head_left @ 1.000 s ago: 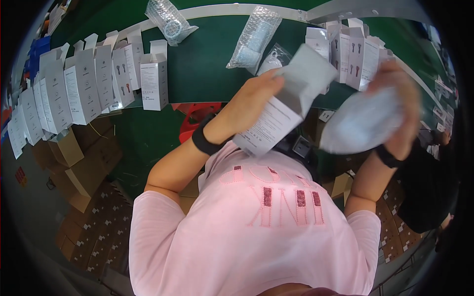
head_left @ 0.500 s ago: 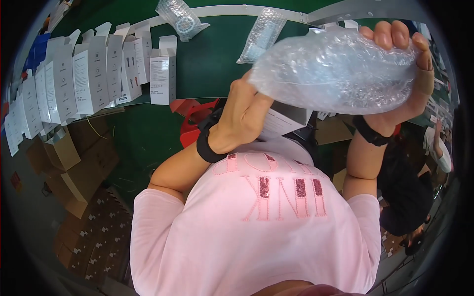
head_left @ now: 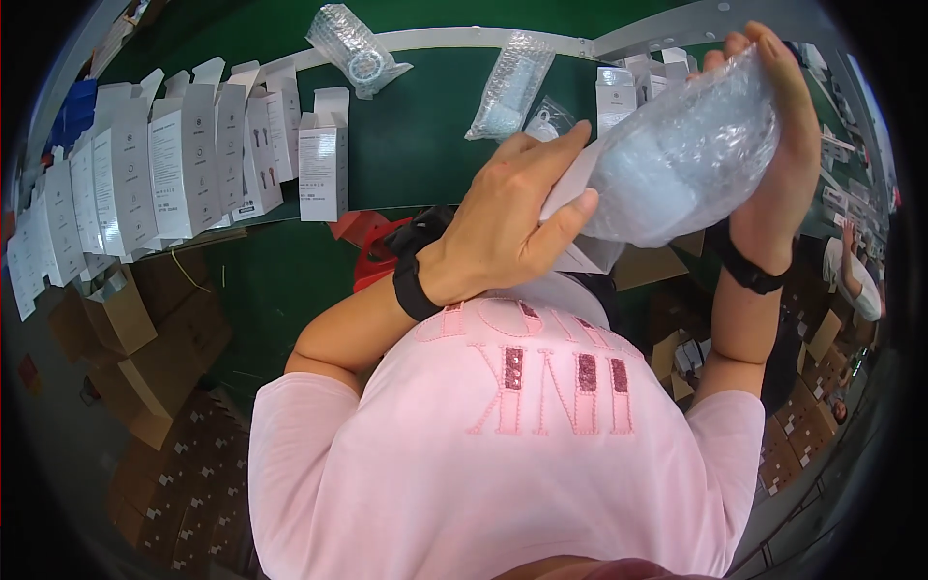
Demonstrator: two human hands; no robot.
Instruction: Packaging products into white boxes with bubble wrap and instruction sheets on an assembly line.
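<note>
The table (head_left: 416,145) has a dark green top, bounded at the far edge by a pale rail (head_left: 445,39). On the left side, a row of white boxes (head_left: 121,184) stands upright, top flaps raised. A lone box (head_left: 323,169) stands just beside the right end of this row, near the front edge. Two wrapped packs (head_left: 507,92) lie toward the rail, well apart. A clear bag (head_left: 549,119) lies next to the right-hand pack. Further boxes (head_left: 616,97) stand at the right, partly covered by the pouch (head_left: 681,164).

The pouch is in the air in front of the table, grasped at its upper right by the right hand (head_left: 781,145). The left hand (head_left: 517,208) grasps a white carton (head_left: 572,186), mostly hidden, against the pouch's lower left side. Whether the pouch enters the carton cannot be told.

Below the table are a red object (head_left: 367,256) and a green floor (head_left: 266,309). Brown shipping cases (head_left: 184,483) occupy the lower left. Another person (head_left: 855,280) is at the far right.
</note>
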